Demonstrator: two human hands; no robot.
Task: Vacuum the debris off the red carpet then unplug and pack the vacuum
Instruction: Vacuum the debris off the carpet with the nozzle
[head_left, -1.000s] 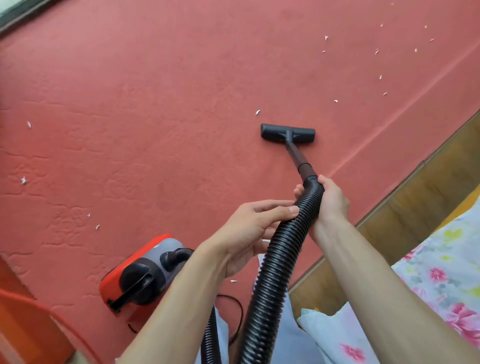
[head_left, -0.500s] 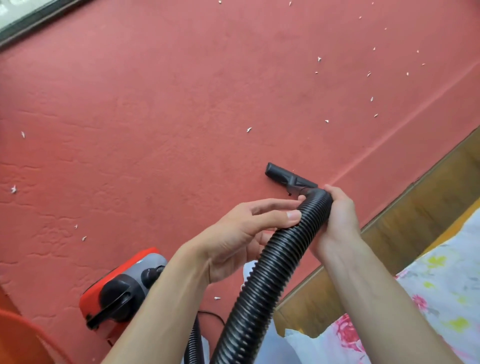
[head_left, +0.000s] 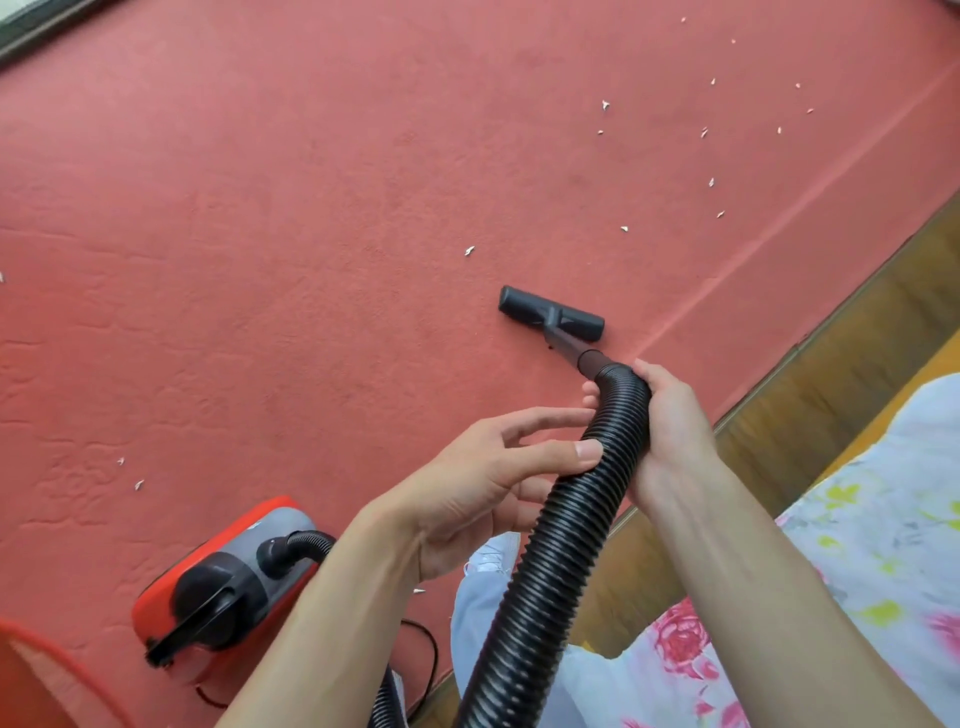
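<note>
Nozzle (head_left: 550, 314), pulled in half a second ago, is pushed out again on the red carpet (head_left: 260, 208) mid-frame, right hand (head_left: 670, 431) wrapped round the hose (head_left: 571, 519), left hand (head_left: 488, 488) steadying it with near-straight fingers; upper-right debris (head_left: 711, 182) remains, so vacuuming likely goes on.

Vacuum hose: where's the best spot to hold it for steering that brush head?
Grip the ribbed hose at its far end, just behind the rigid tube, wrapping from the right as the right hand does. The hose bends there toward the floor nozzle, so that grip likely steers it directly.
</note>
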